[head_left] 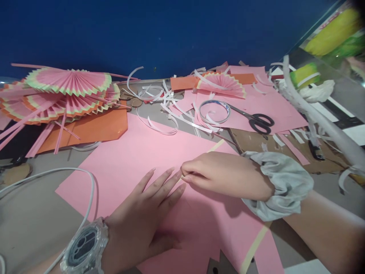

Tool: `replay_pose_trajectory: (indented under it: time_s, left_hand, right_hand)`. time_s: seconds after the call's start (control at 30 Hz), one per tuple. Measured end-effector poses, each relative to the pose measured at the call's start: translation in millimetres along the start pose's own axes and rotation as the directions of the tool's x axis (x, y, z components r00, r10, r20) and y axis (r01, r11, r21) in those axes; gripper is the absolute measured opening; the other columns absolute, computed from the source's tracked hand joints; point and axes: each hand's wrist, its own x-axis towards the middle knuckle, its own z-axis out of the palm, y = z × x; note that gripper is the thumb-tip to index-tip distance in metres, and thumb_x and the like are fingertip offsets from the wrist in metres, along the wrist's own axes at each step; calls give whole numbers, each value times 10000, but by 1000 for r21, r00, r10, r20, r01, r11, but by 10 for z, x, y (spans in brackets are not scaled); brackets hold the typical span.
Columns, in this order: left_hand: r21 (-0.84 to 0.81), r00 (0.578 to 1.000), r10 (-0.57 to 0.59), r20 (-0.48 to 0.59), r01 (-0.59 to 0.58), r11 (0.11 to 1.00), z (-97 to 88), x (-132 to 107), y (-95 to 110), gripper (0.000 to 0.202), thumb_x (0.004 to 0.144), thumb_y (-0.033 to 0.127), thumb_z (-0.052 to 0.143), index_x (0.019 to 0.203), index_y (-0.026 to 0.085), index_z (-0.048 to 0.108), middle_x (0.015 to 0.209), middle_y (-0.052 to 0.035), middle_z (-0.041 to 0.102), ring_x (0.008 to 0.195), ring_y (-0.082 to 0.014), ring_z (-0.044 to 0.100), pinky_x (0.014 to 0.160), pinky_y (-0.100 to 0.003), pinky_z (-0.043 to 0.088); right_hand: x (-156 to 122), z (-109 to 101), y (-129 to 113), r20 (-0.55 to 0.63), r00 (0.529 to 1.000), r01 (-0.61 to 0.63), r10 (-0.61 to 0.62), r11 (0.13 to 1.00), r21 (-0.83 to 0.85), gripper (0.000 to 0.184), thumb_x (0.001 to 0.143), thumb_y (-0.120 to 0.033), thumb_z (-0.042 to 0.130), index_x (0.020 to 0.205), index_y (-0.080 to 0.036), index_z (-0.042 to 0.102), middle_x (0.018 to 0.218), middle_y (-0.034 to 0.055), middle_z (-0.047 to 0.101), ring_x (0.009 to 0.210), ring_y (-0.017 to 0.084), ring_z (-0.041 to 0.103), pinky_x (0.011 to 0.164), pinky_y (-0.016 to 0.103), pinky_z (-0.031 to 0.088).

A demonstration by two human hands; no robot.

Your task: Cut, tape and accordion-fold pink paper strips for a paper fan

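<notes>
A large sheet of pink paper point(114, 163) lies at an angle on the table. My left hand point(151, 209) rests on it, palm down, fingers spread, its fingertips close to my right hand. A narrow pale yellow strip point(217, 145) runs across the sheet and passes under my right hand point(208, 171). The thumb and index finger of that hand pinch the end of this strip, pressed near the sheet's middle. Another pale yellow strip point(256, 243) lies along the sheet's lower right part. Part of the first strip is hidden by my right hand.
Pleated pink paper fans point(71, 82) are stacked at the left on orange paper point(114, 125). Behind the sheet lie white strip scraps point(168, 102), a tape roll point(214, 112) and black-handled scissors point(256, 121). A white cable point(92, 182) loops at the left. Cardboard point(248, 142) lies at right.
</notes>
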Motion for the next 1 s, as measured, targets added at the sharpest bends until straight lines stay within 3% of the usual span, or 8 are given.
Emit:
replay_pose_trajectory:
  time_s: [0.33, 0.73, 1.0]
  left_hand:
    - [-34, 1000, 18, -17, -19, 999, 6, -17, -19, 783, 830, 650, 254, 1428, 152, 175, 1508, -99, 116, 1383, -260, 14, 1078, -433, -68]
    - [-25, 1000, -3, 29, 4, 1000, 0, -2, -7, 827, 805, 665, 307, 1429, 142, 164, 1505, -109, 99, 1382, -270, 27, 1080, -447, -61]
    - [-19, 1000, -27, -12, 27, 999, 6, 0, 28, 849, 790, 686, 297, 1421, 127, 196, 1505, -103, 112, 1382, -269, 28, 1087, -451, -28]
  right_hand:
    - [-22, 12, -3, 0, 1000, -1, 1, 1000, 2, 224, 868, -231, 401, 659, -181, 465, 632, -34, 570, 536, 88, 454, 493, 241, 198]
    - [-8, 50, -28, -34, 999, -4, 2, 999, -54, 218, 871, -221, 408, 667, -180, 472, 624, -29, 571, 519, 94, 457, 490, 250, 183]
    - [-16, 56, -20, -41, 999, -2, -1, 999, -55, 209, 872, -230, 413, 677, -183, 474, 623, -29, 566, 523, 99, 463, 492, 244, 199]
